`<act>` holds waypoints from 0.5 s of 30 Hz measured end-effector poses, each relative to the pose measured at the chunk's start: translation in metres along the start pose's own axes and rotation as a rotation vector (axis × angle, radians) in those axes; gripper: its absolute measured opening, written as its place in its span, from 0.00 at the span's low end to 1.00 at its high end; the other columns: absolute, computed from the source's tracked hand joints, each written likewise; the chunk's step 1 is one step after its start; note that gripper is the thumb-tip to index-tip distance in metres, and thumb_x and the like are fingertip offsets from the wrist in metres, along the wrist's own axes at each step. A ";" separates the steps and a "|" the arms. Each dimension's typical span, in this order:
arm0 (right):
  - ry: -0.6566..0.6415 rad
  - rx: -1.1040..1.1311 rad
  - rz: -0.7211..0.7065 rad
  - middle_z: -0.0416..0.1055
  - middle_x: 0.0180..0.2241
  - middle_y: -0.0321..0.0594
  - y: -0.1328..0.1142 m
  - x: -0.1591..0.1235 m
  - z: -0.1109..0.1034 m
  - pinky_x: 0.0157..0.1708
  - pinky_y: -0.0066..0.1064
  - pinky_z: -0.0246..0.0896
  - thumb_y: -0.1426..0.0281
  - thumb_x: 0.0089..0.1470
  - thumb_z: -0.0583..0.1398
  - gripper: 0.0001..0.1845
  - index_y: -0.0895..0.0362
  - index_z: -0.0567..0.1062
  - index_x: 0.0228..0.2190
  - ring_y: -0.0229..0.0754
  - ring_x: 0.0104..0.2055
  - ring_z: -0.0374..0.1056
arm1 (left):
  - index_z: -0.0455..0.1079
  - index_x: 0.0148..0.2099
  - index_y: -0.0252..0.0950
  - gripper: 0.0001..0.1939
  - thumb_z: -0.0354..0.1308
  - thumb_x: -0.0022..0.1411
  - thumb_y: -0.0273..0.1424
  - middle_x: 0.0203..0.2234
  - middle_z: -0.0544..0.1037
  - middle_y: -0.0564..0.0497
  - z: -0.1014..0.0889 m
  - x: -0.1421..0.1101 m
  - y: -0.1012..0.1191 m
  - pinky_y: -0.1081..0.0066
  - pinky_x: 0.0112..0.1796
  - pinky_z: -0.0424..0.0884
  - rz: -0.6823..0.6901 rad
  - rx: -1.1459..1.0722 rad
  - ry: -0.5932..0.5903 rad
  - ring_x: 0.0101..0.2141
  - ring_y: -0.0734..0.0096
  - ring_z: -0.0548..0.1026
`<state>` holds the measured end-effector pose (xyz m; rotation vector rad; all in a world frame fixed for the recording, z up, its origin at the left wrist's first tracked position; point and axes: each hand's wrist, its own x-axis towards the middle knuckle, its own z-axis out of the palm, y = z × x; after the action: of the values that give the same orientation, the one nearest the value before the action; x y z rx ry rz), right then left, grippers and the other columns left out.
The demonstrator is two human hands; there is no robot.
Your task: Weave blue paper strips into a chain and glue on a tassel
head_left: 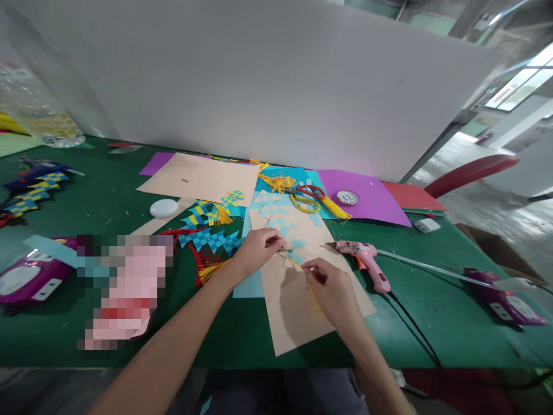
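well left of the left hand, a woven paper strip and a purple device lie apart from its fingers, perhaps pushed aside for room. nearer, just beyond that forearm, blue-and-yellow woven paper pieces with red and yellow tassels lie close together. the left fingers are narrow, seemingly pinching the near end of a pale-blue-and-peach woven paper piece; it runs away from them over a peach paper sheet, and the pinch probably stops it sliding. beyond the fingers lie scissors, likely out of the way yet reachable. just right of the left hand, the right hand has its fingers narrow too, apparently on a yellow thread; the exact contact is too small to tell. right of those fingers, a pink glue gun lies with its nozzle over the sheet's edge, perhaps so drips miss the worktop.
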<state>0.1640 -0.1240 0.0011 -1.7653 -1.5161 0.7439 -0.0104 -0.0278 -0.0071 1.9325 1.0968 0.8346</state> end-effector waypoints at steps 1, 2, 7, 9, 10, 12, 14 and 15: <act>-0.017 -0.011 0.002 0.65 0.17 0.32 0.001 -0.002 0.001 0.21 0.26 0.49 0.68 0.50 0.55 0.08 0.55 0.75 0.30 0.37 0.20 0.60 | 0.71 0.31 0.36 0.11 0.51 0.60 0.35 0.29 0.77 0.50 0.000 0.000 0.000 0.73 0.35 0.70 0.003 -0.005 -0.002 0.32 0.69 0.75; -0.032 -0.014 -0.003 0.65 0.17 0.31 0.003 -0.003 0.002 0.21 0.26 0.49 0.68 0.50 0.55 0.08 0.55 0.74 0.30 0.37 0.20 0.60 | 0.71 0.31 0.36 0.11 0.51 0.60 0.35 0.29 0.77 0.50 0.000 0.000 0.000 0.73 0.35 0.70 0.005 -0.010 -0.003 0.32 0.69 0.75; -0.057 -0.059 -0.035 0.65 0.17 0.30 0.004 -0.006 0.008 0.22 0.26 0.49 0.68 0.52 0.54 0.07 0.54 0.72 0.31 0.36 0.19 0.59 | 0.71 0.31 0.35 0.12 0.52 0.61 0.35 0.29 0.77 0.50 0.000 0.000 0.000 0.73 0.36 0.71 -0.001 -0.009 -0.009 0.32 0.69 0.75; -0.068 -0.113 -0.042 0.64 0.17 0.29 0.003 -0.006 0.008 0.22 0.26 0.48 0.68 0.52 0.54 0.07 0.54 0.72 0.32 0.36 0.19 0.59 | 0.71 0.32 0.35 0.12 0.51 0.61 0.35 0.30 0.77 0.50 0.000 0.000 -0.001 0.73 0.36 0.71 0.000 -0.005 -0.007 0.32 0.69 0.74; -0.075 -0.142 -0.050 0.64 0.17 0.29 0.003 -0.006 0.008 0.22 0.26 0.48 0.68 0.53 0.54 0.07 0.54 0.72 0.32 0.36 0.19 0.59 | 0.71 0.32 0.35 0.12 0.51 0.61 0.35 0.30 0.77 0.50 0.000 0.000 -0.001 0.73 0.36 0.71 0.001 -0.005 -0.007 0.32 0.69 0.74; -0.046 -0.220 -0.104 0.66 0.19 0.32 0.003 -0.005 0.006 0.24 0.28 0.51 0.68 0.53 0.55 0.06 0.54 0.72 0.31 0.38 0.22 0.60 | 0.71 0.31 0.35 0.11 0.51 0.61 0.35 0.30 0.77 0.50 0.000 0.000 -0.001 0.73 0.36 0.70 0.004 -0.005 -0.006 0.32 0.70 0.74; 0.041 -0.331 -0.228 0.69 0.23 0.36 0.003 -0.003 0.004 0.30 0.30 0.54 0.67 0.54 0.56 0.06 0.55 0.72 0.28 0.41 0.28 0.63 | 0.71 0.31 0.35 0.11 0.51 0.61 0.34 0.29 0.77 0.50 0.000 0.000 -0.002 0.73 0.36 0.70 0.004 0.003 -0.004 0.32 0.69 0.74; 0.091 -0.384 -0.302 0.70 0.25 0.38 0.003 -0.002 0.003 0.33 0.32 0.55 0.68 0.54 0.56 0.07 0.56 0.72 0.27 0.42 0.31 0.63 | 0.71 0.31 0.35 0.11 0.52 0.61 0.34 0.29 0.77 0.50 0.000 0.001 -0.002 0.73 0.35 0.70 0.004 0.007 -0.003 0.32 0.69 0.74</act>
<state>0.1637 -0.1258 -0.0030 -1.7464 -1.9000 0.2284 -0.0105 -0.0268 -0.0087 1.9413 1.0961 0.8307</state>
